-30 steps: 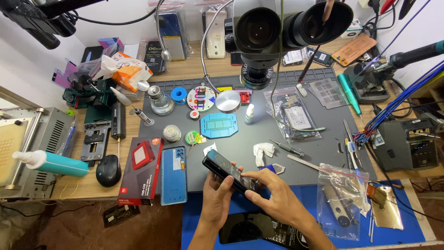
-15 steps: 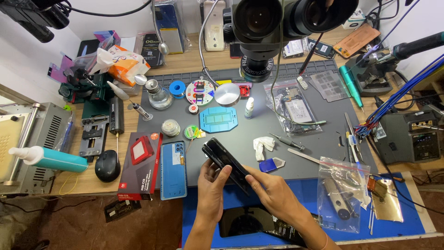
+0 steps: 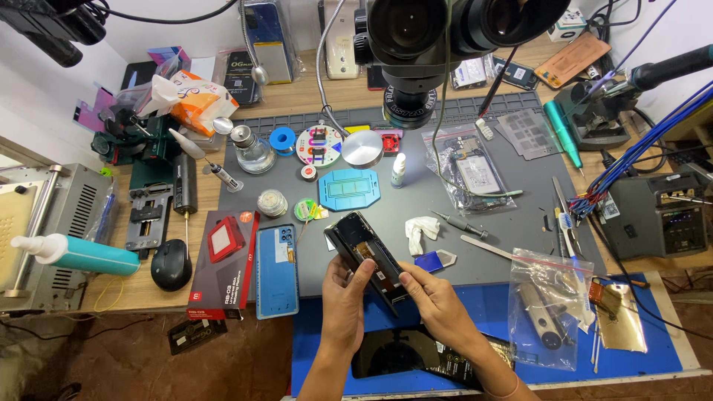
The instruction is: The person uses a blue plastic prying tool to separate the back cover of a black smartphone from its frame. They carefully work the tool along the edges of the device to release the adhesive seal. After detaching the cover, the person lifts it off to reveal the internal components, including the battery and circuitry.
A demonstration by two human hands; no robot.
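Both hands hold a black opened phone [image 3: 364, 251] above the front edge of the grey work mat [image 3: 475, 238], tilted with its inner parts facing up. My left hand [image 3: 346, 297] grips its lower left side, thumb on the edge. My right hand [image 3: 434, 301] pinches its lower right end with fingertips. A blue triangular pick [image 3: 434, 260] lies just right of the phone. A crumpled white wipe [image 3: 422, 230] rests beyond it.
A microscope head [image 3: 438, 44] hangs over the mat. A blue phone back cover [image 3: 277, 271] and a red-black box [image 3: 223, 260] lie left. Plastic bags [image 3: 549, 304] with parts, tweezers and tools sit right. A black mouse [image 3: 171, 263] and teal bottle [image 3: 78, 254] are far left.
The view shifted closer. The phone was lifted and turned between both hands, now tilted more steeply, with my right fingertips moved to its lower end.
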